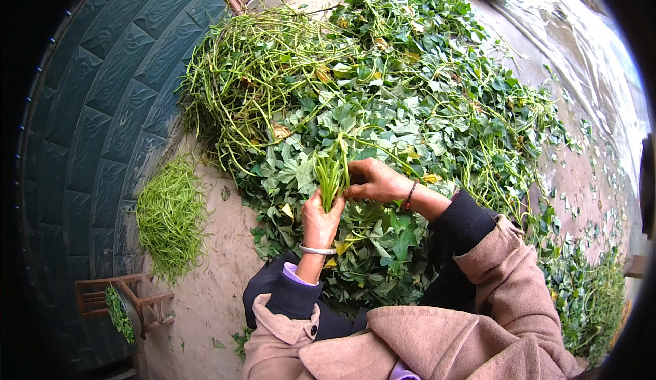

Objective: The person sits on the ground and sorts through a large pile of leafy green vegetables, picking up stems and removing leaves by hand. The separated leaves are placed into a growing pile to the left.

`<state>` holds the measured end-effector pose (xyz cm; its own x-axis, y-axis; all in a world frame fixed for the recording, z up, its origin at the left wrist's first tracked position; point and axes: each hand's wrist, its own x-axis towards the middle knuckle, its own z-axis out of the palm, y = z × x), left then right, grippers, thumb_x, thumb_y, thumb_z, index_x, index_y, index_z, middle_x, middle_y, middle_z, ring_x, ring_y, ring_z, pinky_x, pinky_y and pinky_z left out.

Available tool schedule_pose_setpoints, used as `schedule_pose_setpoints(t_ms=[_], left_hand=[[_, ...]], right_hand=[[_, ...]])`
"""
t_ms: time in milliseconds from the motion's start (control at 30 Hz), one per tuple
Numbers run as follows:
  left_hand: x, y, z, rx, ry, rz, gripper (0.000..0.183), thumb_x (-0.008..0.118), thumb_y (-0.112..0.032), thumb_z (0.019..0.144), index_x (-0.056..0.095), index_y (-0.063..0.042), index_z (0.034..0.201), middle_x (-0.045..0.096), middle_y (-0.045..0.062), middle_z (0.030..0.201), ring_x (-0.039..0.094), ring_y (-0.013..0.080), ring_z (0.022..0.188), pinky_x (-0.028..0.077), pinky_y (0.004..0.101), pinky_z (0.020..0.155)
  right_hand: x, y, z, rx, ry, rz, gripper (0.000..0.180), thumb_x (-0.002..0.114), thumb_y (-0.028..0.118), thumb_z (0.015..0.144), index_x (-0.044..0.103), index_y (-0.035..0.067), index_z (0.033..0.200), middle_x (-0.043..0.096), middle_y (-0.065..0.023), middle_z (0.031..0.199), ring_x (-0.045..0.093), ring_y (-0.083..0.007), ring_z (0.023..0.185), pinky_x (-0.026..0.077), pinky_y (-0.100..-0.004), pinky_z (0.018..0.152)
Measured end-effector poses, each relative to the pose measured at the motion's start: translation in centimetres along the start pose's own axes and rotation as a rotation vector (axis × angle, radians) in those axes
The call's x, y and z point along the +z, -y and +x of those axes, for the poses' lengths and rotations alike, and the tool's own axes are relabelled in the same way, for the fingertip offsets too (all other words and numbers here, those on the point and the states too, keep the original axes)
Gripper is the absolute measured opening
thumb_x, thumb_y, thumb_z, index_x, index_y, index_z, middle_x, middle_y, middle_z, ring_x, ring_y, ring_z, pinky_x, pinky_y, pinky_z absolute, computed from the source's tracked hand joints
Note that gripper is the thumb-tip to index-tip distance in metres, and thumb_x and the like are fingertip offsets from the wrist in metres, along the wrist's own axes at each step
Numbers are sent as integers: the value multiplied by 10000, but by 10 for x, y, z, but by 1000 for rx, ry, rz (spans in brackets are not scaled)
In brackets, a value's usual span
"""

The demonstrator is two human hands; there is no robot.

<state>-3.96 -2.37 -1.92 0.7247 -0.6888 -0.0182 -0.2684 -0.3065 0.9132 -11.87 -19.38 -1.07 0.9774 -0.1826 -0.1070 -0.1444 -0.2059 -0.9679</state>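
My left hand, with a pale bangle at its wrist, grips a bunch of green leaf stems that points away from me. Close against the right side of that bunch, my right hand pinches a green stem between thumb and forefinger. A dark beaded band circles this wrist. Under and beyond both hands spreads a large heap of leafy green vines, with some yellowed leaves in it. One long vine stem slants down from the bunch's top towards the right hand. The fingertips partly hide where the stems meet.
Stripped stems lie piled on the floor at left. A tangle of mostly bare vines sits behind. Near the tiled wall, a small wooden chair bears a container of green leaves. Plastic sheeting lies at upper right.
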Motion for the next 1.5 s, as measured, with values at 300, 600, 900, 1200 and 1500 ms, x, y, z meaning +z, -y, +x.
schedule_pose_setpoints(t_ms=[300, 600, 900, 1200, 1500], left_hand=[[-13, -7, -1, -411, 303, -816, 247, 648, -221, 890, 622, -15, 1025, 640, 17, 906, 561, 101, 813, 410, 252, 796], [-52, -21, 8, -453, 396, -742, 162, 522, -177, 953, 521, -16, 933, 340, -57, 605, 343, 65, 525, 268, 219, 485], [-60, 1, 11, -423, -9, -679, 275, 681, -234, 860, 627, -3, 1001, 368, -75, 546, 373, 59, 495, 338, 235, 506], [-18, -15, 2, -418, 109, -823, 211, 673, -208, 871, 636, -27, 973, 576, -7, 728, 495, 82, 611, 388, 224, 546], [-20, -13, 1, -368, 161, -773, 136, 700, -183, 848, 646, -83, 923, 596, -4, 727, 511, 97, 564, 383, 230, 516]], right_hand=[[-22, 9, -1, -211, -79, -491, 196, 643, 125, 717, 540, 14, 841, 595, -171, 682, 595, -370, 667, 458, -434, 597], [-45, -5, 7, -328, -257, -891, 77, 585, 96, 762, 567, 78, 834, 580, -89, 782, 616, -293, 777, 502, -413, 637], [-66, 6, 7, -116, -4, 445, 101, 703, 98, 833, 633, 26, 848, 641, 6, 737, 591, -65, 664, 465, -217, 610], [-34, 35, -1, -81, 117, 618, 151, 636, 52, 863, 637, 10, 1008, 670, -65, 974, 630, -132, 850, 512, -286, 793], [-32, 33, -1, -40, 139, 520, 151, 659, 61, 845, 655, 6, 986, 669, -28, 912, 624, -111, 821, 503, -261, 778]])
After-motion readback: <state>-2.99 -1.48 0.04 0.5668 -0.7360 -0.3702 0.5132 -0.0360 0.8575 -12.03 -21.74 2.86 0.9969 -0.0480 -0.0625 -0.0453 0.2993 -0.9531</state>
